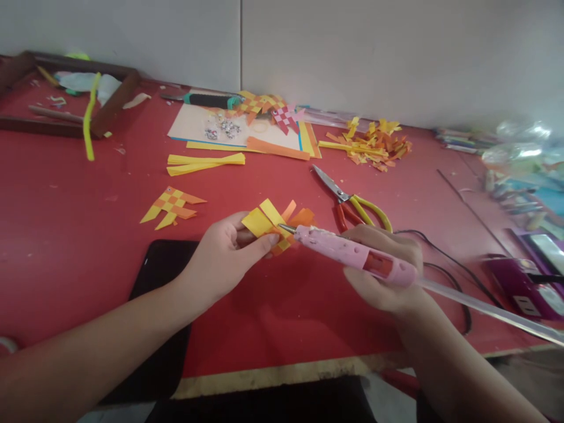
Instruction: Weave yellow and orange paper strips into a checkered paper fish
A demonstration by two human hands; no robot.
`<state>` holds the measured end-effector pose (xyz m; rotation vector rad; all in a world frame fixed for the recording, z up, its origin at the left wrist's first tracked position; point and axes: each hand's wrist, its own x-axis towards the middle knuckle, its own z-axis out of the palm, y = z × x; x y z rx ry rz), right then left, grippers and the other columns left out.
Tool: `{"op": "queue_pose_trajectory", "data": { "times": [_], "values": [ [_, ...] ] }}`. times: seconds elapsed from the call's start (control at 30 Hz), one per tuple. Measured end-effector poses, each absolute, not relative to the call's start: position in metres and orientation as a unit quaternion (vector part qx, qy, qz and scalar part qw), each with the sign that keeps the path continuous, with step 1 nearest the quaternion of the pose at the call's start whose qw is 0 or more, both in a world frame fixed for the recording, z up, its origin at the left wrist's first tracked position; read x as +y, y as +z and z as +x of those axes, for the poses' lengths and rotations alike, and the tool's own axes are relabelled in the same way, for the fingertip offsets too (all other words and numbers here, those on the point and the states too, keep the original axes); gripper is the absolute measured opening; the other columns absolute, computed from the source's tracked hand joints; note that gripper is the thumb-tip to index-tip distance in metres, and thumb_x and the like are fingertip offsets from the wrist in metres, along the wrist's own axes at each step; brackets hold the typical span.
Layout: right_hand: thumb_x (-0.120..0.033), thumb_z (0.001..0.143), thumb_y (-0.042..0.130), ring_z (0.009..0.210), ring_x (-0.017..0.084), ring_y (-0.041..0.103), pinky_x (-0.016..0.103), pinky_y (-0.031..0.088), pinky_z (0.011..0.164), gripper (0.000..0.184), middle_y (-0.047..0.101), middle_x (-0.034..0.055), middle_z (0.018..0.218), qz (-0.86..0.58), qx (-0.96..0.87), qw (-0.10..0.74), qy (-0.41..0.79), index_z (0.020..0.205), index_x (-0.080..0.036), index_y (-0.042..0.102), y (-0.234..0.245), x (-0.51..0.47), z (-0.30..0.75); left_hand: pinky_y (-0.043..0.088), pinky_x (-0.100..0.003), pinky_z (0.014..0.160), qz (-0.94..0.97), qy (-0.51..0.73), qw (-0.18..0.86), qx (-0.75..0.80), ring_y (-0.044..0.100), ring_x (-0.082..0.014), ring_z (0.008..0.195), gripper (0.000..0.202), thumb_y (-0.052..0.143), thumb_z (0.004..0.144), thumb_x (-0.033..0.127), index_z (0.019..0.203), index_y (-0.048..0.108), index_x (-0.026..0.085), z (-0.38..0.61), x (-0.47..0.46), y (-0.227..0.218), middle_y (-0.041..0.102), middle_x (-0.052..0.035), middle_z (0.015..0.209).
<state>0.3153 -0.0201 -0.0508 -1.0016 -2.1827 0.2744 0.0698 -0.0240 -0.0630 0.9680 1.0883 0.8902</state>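
Observation:
My left hand (233, 241) pinches a woven paper fish (259, 221) of yellow and orange strips, its loose strip ends fanning outward. In my right hand (388, 264) is a pink hot glue gun (343, 249), with a long clear glue stick (484, 305) coming out of its back. The metal nozzle touches or nearly touches the yellow strips by my left thumb; the exact contact is too small to tell. A finished-looking woven fish (171, 207) in yellow and orange lies on the red table to the left.
Scissors (348, 200) with red and yellow handles lie beyond the glue gun. Yellow strips (205, 163), paper sheets (189, 124) and a scrap pile (374, 147) lie farther back. A dark tablet-like slab (154, 329) sits under my left forearm. A purple power strip (524, 288) and cable are at right.

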Motion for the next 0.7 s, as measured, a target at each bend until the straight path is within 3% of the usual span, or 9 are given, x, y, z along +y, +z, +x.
{"op": "queue_pose_trajectory", "data": {
  "times": [0.2, 0.47, 0.7],
  "values": [
    [-0.022, 0.076, 0.056, 0.05, 0.01, 0.049, 0.024, 0.036, 0.044, 0.004, 0.057, -0.0027, 0.064, -0.393, -0.841, 0.354, 0.115, 0.079, -0.022, 0.058, -0.052, -0.0203, 0.316, 0.057, -0.029, 0.084, 0.438, 0.391, 0.646, 0.487, 0.073, -0.0211, 0.095, 0.029, 0.074, 0.083, 0.037, 0.104, 0.065, 0.019, 0.0701, -0.0233, -0.0632, 0.077, -0.0054, 0.103],
    [-0.021, 0.075, 0.056, 0.048, 0.009, 0.046, 0.023, 0.035, 0.044, 0.002, 0.055, -0.0032, 0.061, -0.397, -0.837, 0.361, 0.109, 0.076, -0.021, 0.056, -0.0514, -0.0205, 0.3146, 0.056, -0.024, 0.081, 0.441, 0.391, 0.65, 0.48, 0.073, -0.0179, 0.094, 0.026, 0.073, 0.084, 0.035, 0.104, 0.065, 0.02, 0.0701, -0.023, -0.0638, 0.077, -0.0032, 0.101],
    [-0.021, 0.074, 0.056, 0.046, 0.009, 0.045, 0.023, 0.035, 0.042, 0.001, 0.054, -0.0038, 0.06, -0.403, -0.835, 0.36, 0.106, 0.075, -0.022, 0.056, -0.051, -0.0209, 0.3147, 0.056, -0.026, 0.081, 0.449, 0.386, 0.642, 0.488, 0.073, -0.0199, 0.094, 0.029, 0.073, 0.083, 0.037, 0.105, 0.065, 0.019, 0.0692, -0.0236, -0.0643, 0.077, -0.005, 0.104]
  ]
}}
